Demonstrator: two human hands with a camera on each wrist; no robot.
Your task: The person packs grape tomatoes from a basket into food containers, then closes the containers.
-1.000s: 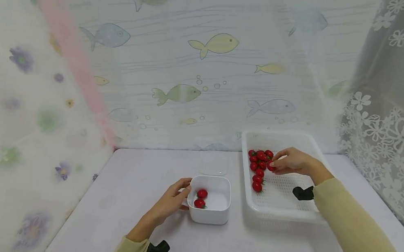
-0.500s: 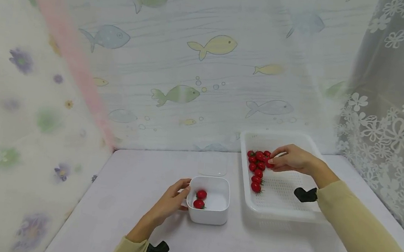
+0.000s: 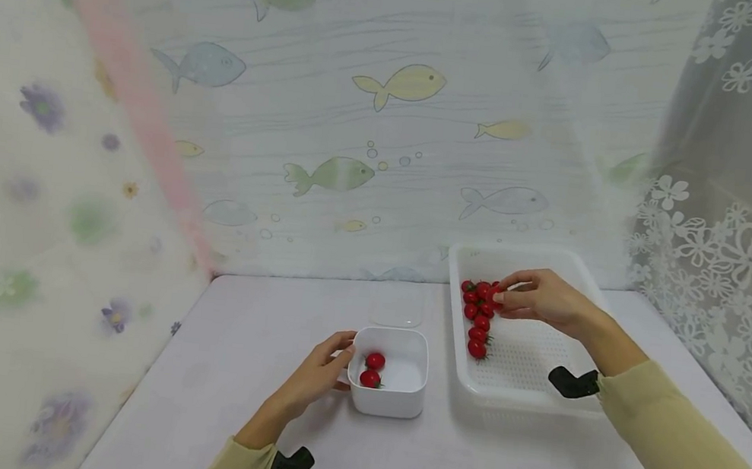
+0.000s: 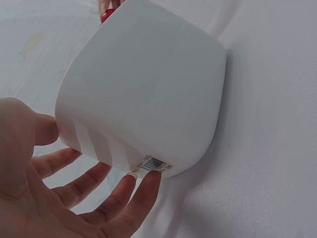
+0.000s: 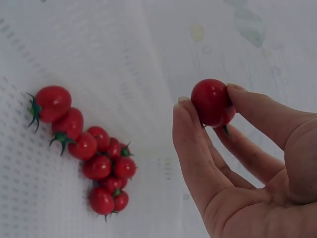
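Note:
In the head view a white square container (image 3: pixel 393 403) stands on the table with two cherry tomatoes (image 3: pixel 372 370) inside. My left hand (image 3: pixel 314 377) rests its spread fingertips on the container's left wall; in the left wrist view the thumb lies by the rim and a fingertip overlaps a barcode label (image 4: pixel 152 163). Over a white perforated basket (image 3: pixel 531 394) at the right is my right hand (image 3: pixel 541 301). It pinches one red cherry tomato (image 5: pixel 212 101) between thumb and fingers, raised off the basket's floor. Several more tomatoes (image 5: pixel 96 167) with green stems lie along the basket's left side.
A clear flat lid (image 3: pixel 397 313) lies behind the container. The basket stands near the fish-print cloth (image 3: pixel 359 133) at the back. A lace curtain (image 3: pixel 719 247) hangs to the right, a flowered cloth (image 3: pixel 60 232) to the left.
The right hand, with the tomato between its fingertips, has shifted slightly left over the tomato cluster. The left hand and the container have kept their places.

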